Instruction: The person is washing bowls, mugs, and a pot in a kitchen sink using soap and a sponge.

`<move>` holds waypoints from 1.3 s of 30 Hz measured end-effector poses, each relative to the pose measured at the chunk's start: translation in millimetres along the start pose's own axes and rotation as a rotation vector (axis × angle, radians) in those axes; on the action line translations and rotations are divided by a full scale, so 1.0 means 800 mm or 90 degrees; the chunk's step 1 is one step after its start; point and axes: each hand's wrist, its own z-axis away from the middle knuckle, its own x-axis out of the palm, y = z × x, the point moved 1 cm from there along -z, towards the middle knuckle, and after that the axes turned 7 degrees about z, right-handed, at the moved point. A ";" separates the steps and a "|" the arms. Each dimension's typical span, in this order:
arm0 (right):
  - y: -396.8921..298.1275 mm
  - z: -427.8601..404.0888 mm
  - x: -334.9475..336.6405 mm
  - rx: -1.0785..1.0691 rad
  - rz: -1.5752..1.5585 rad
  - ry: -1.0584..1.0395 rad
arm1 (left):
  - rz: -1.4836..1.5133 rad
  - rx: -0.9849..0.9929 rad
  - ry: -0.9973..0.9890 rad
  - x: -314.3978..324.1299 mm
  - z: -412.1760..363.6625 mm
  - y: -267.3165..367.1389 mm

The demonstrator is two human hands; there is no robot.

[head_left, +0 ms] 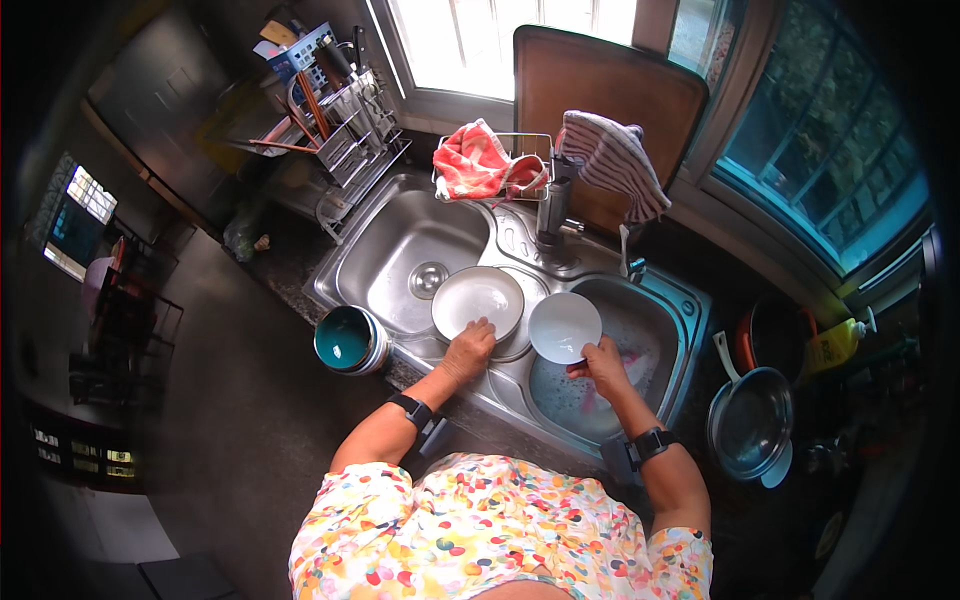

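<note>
A wide off-white dish (472, 296) with a dark rim sits over the ridge between the two sink basins. My left hand (471, 351) grips its near rim, fingertips inside the dish. In my right hand (604, 366) is a white bowl (564, 322), held by its lower right rim above the right basin (664, 330). That basin contains cloudy, sudsy water and something pink and white, partly under the surface. Left of the dish, the steel left basin (390, 240) shows its drain strainer (429, 280). Stacked bowls (343, 339), teal inside the top one, stand on the counter's front edge.
Behind the sink are the faucet (553, 214), a wire basket with a red cloth (476, 161), a striped towel (615, 157) and a large brown board (540, 82). A utensil rack (352, 142) stands left; pans (750, 424) and a yellow pump bottle (834, 345) lie right.
</note>
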 end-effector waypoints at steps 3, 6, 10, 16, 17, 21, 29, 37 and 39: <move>-0.007 0.005 0.004 -0.011 -0.026 0.031 | -0.006 0.027 -0.049 0.007 0.003 0.001; -0.011 0.003 0.017 -0.034 -0.043 0.047 | -0.109 0.090 -0.143 0.004 0.002 0.010; -0.005 -0.010 0.033 -0.028 -0.052 0.026 | 0.047 -0.119 -0.134 -0.028 -0.011 0.029; 0.006 -0.022 0.062 -0.069 -0.012 -0.009 | 0.830 -0.724 -0.093 -0.036 -0.043 0.049; 0.012 -0.028 0.067 -0.083 0.002 -0.021 | 0.835 -0.738 -0.083 -0.030 -0.045 0.051; -0.003 -0.017 0.076 -0.045 0.191 -0.130 | 0.940 -0.876 0.152 -0.019 -0.031 0.024; 0.023 -0.004 -0.021 0.021 0.086 0.027 | 0.880 -0.904 0.166 -0.003 -0.016 -0.029; -0.042 0.131 -0.127 -0.333 0.230 0.406 | 0.194 -0.665 -0.047 -0.059 -0.052 0.011; -0.041 0.169 -0.168 -0.380 0.367 0.578 | -0.119 -0.461 -0.019 -0.079 -0.070 0.035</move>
